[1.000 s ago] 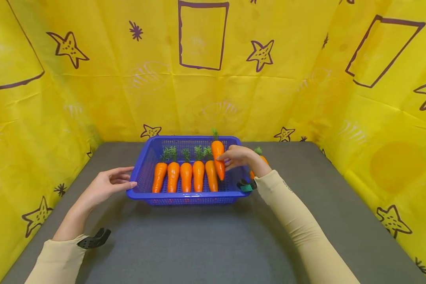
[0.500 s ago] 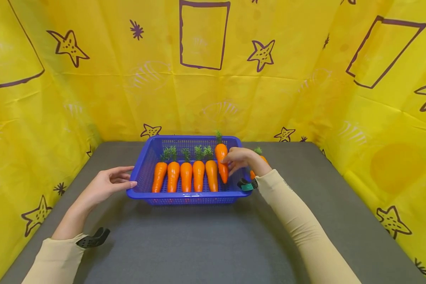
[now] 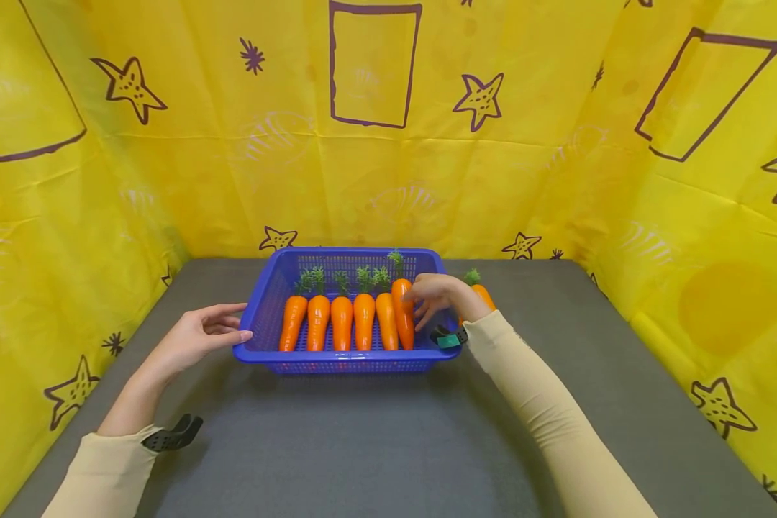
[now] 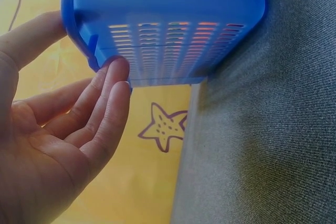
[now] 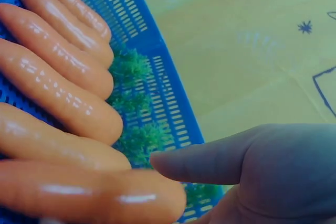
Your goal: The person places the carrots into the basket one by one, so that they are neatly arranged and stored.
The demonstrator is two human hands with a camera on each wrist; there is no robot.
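Resting in the blue basket (image 3: 259, 316) now are six orange carrots, side by side with the green tops pointing at the back wall. The rightmost carrot (image 3: 403, 313) lies flat beside the others, and the right hand (image 3: 435, 293) is right over it with the fingers (image 5: 210, 161) fairly straight, touching its top end rather than wrapped round it. The left hand (image 3: 197, 334) sits at the basket's left front corner, fingers (image 4: 113, 87) relaxed and just touching the wall under the rim. One more carrot (image 3: 481, 293) lies on the grey table (image 3: 362, 439) just right of the basket, mostly hidden behind the right wrist. Yellow star-print cloth (image 3: 168, 144) all around.
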